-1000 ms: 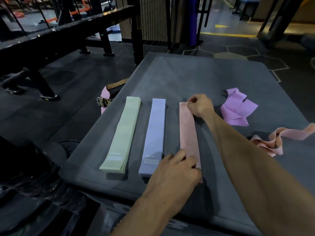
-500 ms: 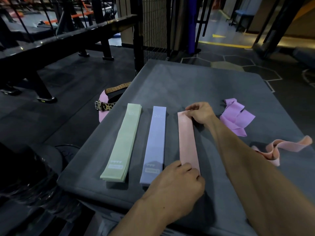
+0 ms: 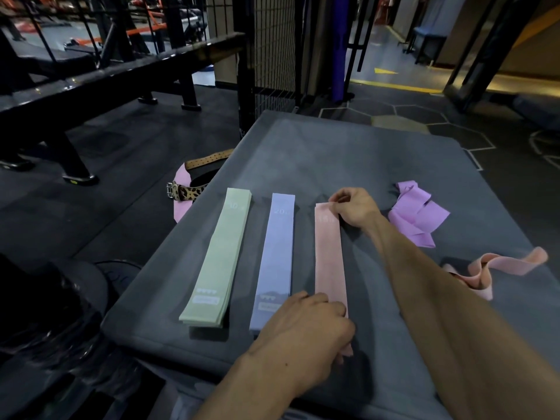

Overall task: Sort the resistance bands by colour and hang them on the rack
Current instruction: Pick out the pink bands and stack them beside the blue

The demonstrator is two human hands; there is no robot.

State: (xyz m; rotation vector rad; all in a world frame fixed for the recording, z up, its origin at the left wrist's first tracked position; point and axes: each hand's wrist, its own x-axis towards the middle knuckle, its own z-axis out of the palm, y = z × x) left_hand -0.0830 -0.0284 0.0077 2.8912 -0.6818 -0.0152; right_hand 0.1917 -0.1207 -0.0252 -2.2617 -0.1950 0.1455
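Three flat bands lie side by side on a grey padded platform (image 3: 333,153): a green stack (image 3: 221,256), a blue-lilac stack (image 3: 277,256) and a pink band (image 3: 328,256). My left hand (image 3: 306,334) pinches the pink band's near end. At its far end, my right hand (image 3: 353,207) grips the corner. A crumpled purple band (image 3: 416,213) lies to the right of my right hand. Further right and nearer, a loose pink band (image 3: 497,268) lies twisted.
A leopard-print and pink belt (image 3: 188,189) lies on the floor off the platform's left edge. A black bench frame (image 3: 91,86) stands at the left, and a black wire-mesh rack (image 3: 272,56) rises behind the platform.
The view has tilted up a little, so the platform sits lower in frame. Both hands keep hold of the pink band's ends, which now lies straighter beside the blue stack.
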